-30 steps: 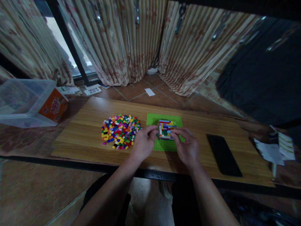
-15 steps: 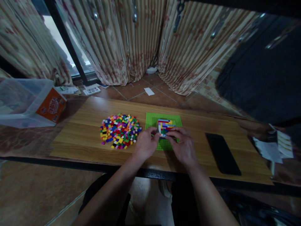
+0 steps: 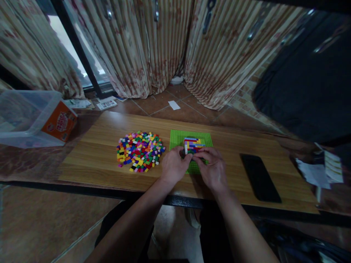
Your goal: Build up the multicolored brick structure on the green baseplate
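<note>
"Past the near edge of the table (image 3: 90, 157), how are the hands sitting?"

"I'm seeing the left hand (image 3: 175, 166) bending round the near left corner of the build (image 3: 193, 142), thumb and fingers narrowed; I can't tell whether they're gripping or only touching. The right hand (image 3: 213, 170) is resting at the near right side, thumb and forefinger almost meeting. Whether a brick is sitting between them, I'm not managing to tell."

"What's lying beside them?"

"A black slab (image 3: 260, 179) is lying to the right, well apart, and a pile (image 3: 139, 151) of loose bricks is spreading to the left."

"And the build itself?"

"It's sitting on the green plate (image 3: 177, 136), showing red, blue and yellow rows, its near side hiding behind the fingers."

"How are you expecting it to handle?"

"I'm judging it light and stiff, its plastic smooth, slightly slippery. The joints are probably being the weak point: tugging a top row could be popping bricks loose. I'd be holding low on opposite walls, pressing evenly."

"Farther off?"

"A clear tub (image 3: 30, 120) is standing past the left end, and curtains (image 3: 137, 51) are hanging behind everything."
</note>
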The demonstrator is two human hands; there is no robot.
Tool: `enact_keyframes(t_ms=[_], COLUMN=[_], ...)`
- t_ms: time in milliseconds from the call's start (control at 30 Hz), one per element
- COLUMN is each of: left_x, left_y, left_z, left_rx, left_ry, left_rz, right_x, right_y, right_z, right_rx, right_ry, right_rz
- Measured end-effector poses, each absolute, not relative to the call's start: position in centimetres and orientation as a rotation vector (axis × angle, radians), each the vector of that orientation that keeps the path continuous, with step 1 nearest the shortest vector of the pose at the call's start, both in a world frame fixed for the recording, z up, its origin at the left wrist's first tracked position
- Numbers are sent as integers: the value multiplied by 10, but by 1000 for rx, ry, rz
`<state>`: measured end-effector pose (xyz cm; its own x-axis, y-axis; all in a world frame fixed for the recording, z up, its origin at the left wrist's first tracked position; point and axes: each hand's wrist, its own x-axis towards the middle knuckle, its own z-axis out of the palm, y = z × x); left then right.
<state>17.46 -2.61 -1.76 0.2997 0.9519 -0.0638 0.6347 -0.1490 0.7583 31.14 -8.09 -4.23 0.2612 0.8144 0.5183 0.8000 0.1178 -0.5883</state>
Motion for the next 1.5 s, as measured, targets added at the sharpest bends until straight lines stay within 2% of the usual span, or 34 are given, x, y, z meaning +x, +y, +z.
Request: enact_keyframes(t_ms=[333, 667, 833, 1133, 1500], left_x=[175, 163, 146, 113, 82], left_y=[-29, -12, 5, 25, 32], left_z=[-24, -29, -25, -8, 1], left_rx=[1894, 1689, 1474, 906, 495], left_ry=[1431, 1213, 1134, 1170, 1009], left_rz=[627, 866, 1127, 1421, 1437], right_x=[310, 321, 296, 235, 214], right_y=[-81, -76, -81, -80, -65], right_z=[-41, -35, -25, -33, -46], right_rx=[-1597, -1537, -1500, -1473, -1580], right_ry=[-1392, -795, -1046, -1637, -1724], right_rz=[137, 119, 14, 323, 394])
